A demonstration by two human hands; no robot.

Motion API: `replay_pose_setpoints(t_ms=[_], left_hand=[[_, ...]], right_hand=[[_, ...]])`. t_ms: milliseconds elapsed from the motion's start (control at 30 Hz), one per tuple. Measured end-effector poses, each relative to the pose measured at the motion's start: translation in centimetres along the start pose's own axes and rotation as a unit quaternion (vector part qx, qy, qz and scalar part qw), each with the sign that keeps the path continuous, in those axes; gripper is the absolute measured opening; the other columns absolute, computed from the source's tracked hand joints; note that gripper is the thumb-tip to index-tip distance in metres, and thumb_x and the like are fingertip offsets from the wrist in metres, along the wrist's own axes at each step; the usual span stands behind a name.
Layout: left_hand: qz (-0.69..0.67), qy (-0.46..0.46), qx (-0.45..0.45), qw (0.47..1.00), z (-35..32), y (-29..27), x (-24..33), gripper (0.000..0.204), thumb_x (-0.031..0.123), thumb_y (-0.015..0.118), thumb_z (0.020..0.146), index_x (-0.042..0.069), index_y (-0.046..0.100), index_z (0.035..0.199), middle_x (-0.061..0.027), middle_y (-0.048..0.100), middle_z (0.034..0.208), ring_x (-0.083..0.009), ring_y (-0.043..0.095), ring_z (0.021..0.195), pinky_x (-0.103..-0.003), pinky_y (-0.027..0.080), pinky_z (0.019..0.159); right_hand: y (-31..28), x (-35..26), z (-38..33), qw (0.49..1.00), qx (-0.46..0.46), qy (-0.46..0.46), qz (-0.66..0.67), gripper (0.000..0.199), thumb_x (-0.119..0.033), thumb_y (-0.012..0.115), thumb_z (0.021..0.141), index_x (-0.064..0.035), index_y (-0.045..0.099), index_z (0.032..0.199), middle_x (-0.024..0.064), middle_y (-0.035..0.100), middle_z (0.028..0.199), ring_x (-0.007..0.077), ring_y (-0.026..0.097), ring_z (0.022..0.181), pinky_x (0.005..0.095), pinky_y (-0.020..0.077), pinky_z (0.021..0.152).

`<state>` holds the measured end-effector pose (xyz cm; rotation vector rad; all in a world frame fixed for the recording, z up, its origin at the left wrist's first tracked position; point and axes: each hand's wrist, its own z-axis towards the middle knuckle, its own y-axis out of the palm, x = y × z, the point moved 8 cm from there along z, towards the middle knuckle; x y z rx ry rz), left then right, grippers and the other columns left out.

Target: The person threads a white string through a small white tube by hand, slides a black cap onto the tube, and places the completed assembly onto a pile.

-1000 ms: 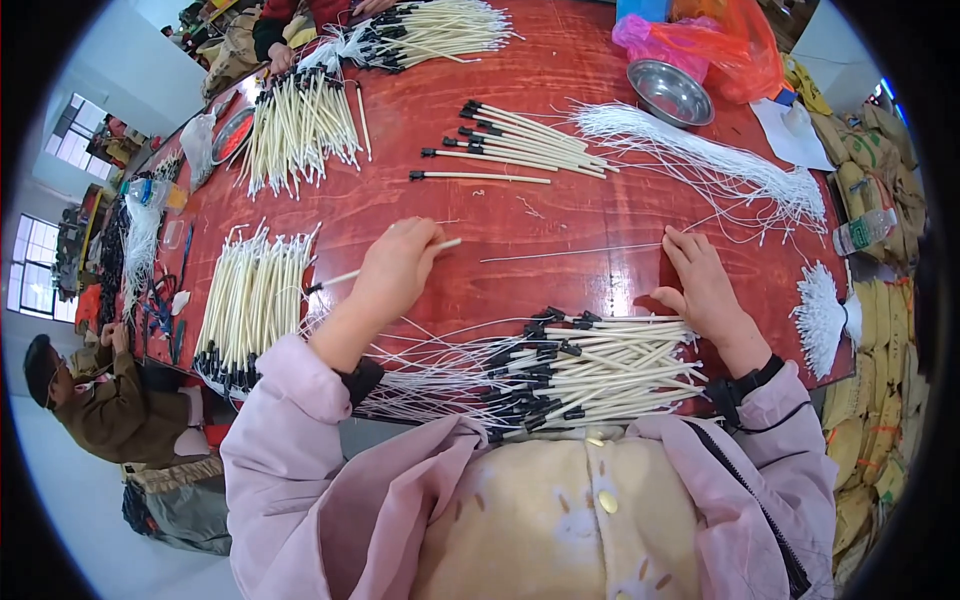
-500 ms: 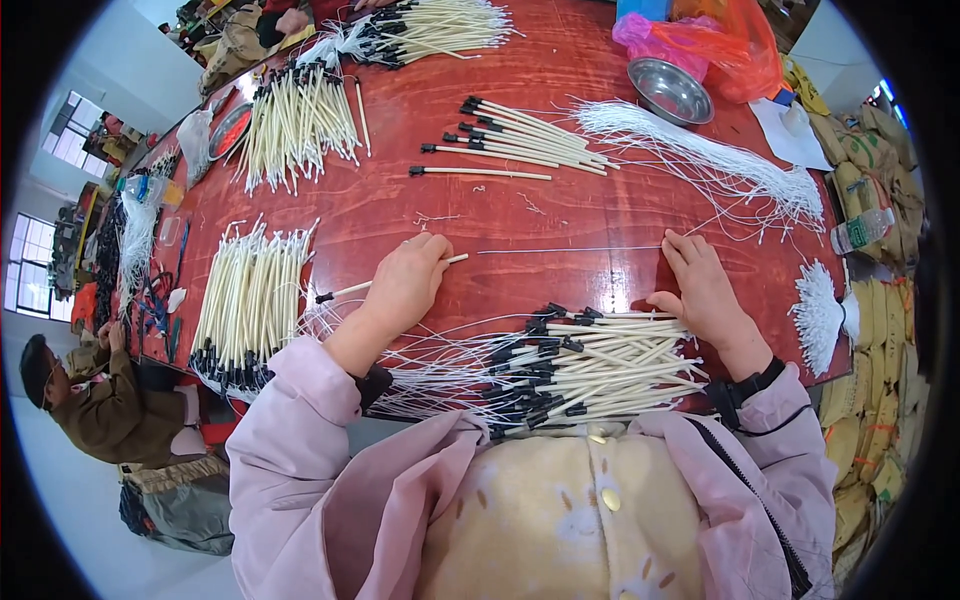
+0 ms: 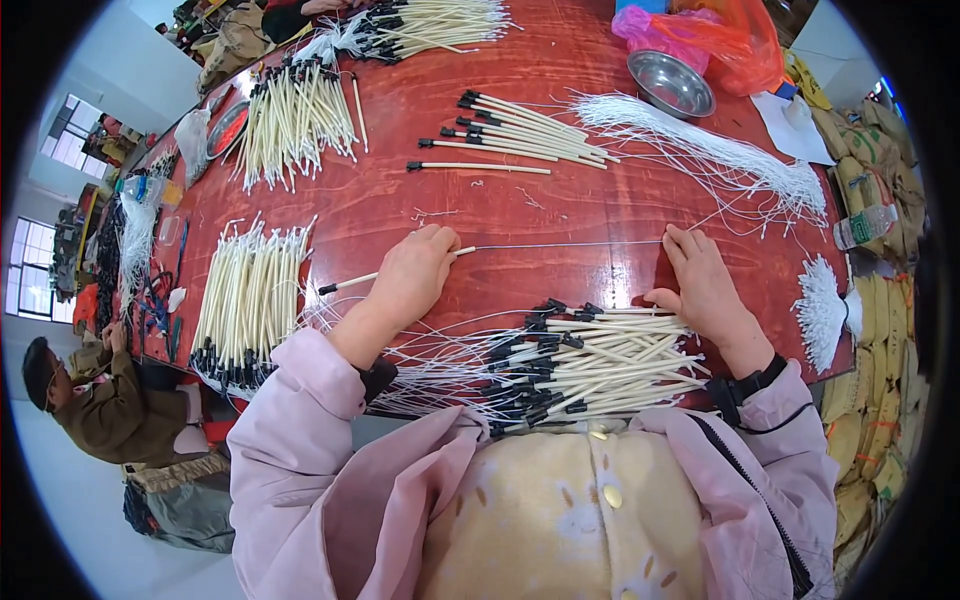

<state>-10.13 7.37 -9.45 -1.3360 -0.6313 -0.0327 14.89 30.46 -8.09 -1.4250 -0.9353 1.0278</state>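
My left hand [image 3: 412,280] grips a cream stick with a black tip [image 3: 345,285], held flat on the red table [image 3: 420,200]. A thin wire [image 3: 565,244] runs from that stick's right end across to my right hand [image 3: 702,285], whose fingers pinch the wire's far end. Just below both hands lies a heap of cream sticks with black caps and white strings [image 3: 580,360], at the table's near edge.
Bundles of cream sticks lie at the left [image 3: 250,300], at the far left [image 3: 300,115] and in the middle [image 3: 520,130]. White string bunches [image 3: 700,155] lie right, near a steel bowl [image 3: 670,85] and pink bag [image 3: 690,30]. A seated person [image 3: 110,410] is at the lower left.
My left hand slid slightly right and down along the stick; the wire between both hands now lies straight and taut. My right hand barely moved.
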Motion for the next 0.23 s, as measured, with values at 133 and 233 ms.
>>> replay_pose_setpoints(t_ms=[133,233], left_hand=[[0.004,0.004,-0.005,1.0,0.21,0.11,0.25,0.009,0.01,0.062,0.094,0.005,0.06,0.102,-0.0165,0.064,0.097,-0.0387,0.063,0.096,-0.048,0.051,0.082],[0.006,-0.004,-0.017,1.0,0.48,0.25,0.53,0.011,0.011,0.062,0.094,0.005,0.06,0.103,-0.0167,0.064,0.098,-0.0385,0.063,0.097,-0.049,0.051,0.083]], right_hand=[[-0.14,-0.22,0.09,1.0,-0.008,0.005,0.0,0.084,-0.042,0.079,0.08,0.0135,0.051,0.136,0.022,0.048,0.143,0.0383,0.045,0.13,0.0443,0.037,0.113],[-0.25,-0.39,0.26,1.0,-0.027,0.015,-0.001,0.084,-0.042,0.079,0.08,0.0136,0.051,0.137,0.0218,0.048,0.143,0.038,0.045,0.13,0.0442,0.0366,0.113]])
